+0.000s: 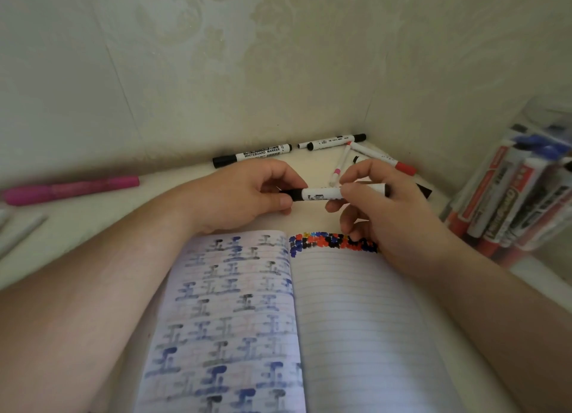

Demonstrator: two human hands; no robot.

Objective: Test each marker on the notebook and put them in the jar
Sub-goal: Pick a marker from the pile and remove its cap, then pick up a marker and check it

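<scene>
Partway through, by the look of things. Far left on the table (93,227): a pink marker (71,189) lying untested, well apart from the rest. Against the wall: a black whiteboard marker (252,155), then a loose cluster of thin markers (356,152), none yet in the jar. On the open notebook (340,304), top of the right page: a dense band of test dots (332,242) in black, red and blue. Far right: the clear jar (520,202), already crowded with markers. Above the notebook's top edge, both forearms reaching in: left hand (247,192) pinching the black cap end of a white marker (322,193), right hand (374,202) gripping its barrel, held level between them. Capping or uncapping: cannot tell.
</scene>
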